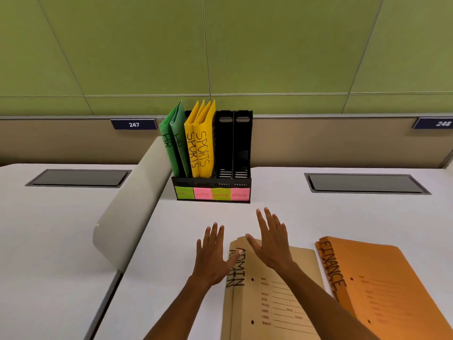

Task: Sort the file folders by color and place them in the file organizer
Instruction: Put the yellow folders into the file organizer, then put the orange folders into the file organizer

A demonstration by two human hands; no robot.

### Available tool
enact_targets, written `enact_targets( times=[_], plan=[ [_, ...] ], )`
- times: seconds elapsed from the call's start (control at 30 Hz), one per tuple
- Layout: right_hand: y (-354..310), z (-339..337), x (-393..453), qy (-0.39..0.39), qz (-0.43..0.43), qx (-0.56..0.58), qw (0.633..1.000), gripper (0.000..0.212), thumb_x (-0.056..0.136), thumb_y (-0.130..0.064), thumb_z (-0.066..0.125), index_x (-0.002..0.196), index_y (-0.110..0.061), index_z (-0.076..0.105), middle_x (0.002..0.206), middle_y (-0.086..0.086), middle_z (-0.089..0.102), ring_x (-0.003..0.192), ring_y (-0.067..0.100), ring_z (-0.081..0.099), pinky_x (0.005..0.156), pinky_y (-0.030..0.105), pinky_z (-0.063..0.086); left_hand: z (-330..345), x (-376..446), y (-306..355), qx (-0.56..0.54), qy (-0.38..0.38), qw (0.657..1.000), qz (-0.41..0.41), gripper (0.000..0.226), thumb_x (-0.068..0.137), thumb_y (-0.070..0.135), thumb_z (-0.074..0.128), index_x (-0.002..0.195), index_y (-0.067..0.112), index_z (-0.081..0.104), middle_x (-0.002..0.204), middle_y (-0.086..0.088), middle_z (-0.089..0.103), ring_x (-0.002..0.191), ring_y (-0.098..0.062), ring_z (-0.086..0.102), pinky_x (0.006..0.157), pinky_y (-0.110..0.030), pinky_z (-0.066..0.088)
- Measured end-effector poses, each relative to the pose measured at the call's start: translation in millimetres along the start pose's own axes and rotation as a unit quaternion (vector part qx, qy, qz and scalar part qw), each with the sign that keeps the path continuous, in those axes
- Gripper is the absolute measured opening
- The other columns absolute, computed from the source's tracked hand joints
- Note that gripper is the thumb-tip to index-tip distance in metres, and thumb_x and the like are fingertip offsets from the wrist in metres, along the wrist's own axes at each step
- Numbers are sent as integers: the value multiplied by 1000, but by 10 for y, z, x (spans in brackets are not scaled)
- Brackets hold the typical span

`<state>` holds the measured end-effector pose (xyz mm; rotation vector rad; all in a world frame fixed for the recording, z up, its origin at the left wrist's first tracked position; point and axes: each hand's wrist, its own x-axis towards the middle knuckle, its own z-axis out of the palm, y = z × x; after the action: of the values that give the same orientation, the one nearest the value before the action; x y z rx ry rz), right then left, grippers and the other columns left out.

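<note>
A black file organizer point(241, 148) stands at the back of the white desk, with four slots tagged by sticky notes. Two green HR folders point(172, 141) fill the first slot and two yellow SPORTS folders point(202, 146) fill the second; the two right slots hold nothing. Tan ADMIN folders point(274, 298) lie flat in front, orange FINANCE folders point(382, 280) to their right. My left hand point(212, 253) hovers with straight fingers at the tan stack's left edge. My right hand point(270, 239) is spread flat above its top end. Neither holds anything.
A curved grey divider point(127, 207) runs along the desk's left side. Dark cable hatches point(78, 177) point(365, 184) are set into the desktops. Number plates 247 point(133, 124) and 248 point(438, 123) hang on the beige rail under green wall panels.
</note>
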<state>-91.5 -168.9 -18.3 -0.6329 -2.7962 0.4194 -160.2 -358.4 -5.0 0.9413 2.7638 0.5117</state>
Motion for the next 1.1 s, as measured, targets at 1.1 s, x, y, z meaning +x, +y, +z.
enact_targets(
  times=[1.1],
  plan=[
    [1598, -916, -2580, -16, 280, -29, 959, 87, 85, -77, 19, 153, -28, -5, 162, 4, -3, 148, 27, 5, 117, 52, 13, 840, -1384, 1795, -92, -109, 979, 145, 87, 89, 71, 33, 154, 27, -5, 163, 5, -8, 148, -13, -14, 122, -43, -2]
  ],
)
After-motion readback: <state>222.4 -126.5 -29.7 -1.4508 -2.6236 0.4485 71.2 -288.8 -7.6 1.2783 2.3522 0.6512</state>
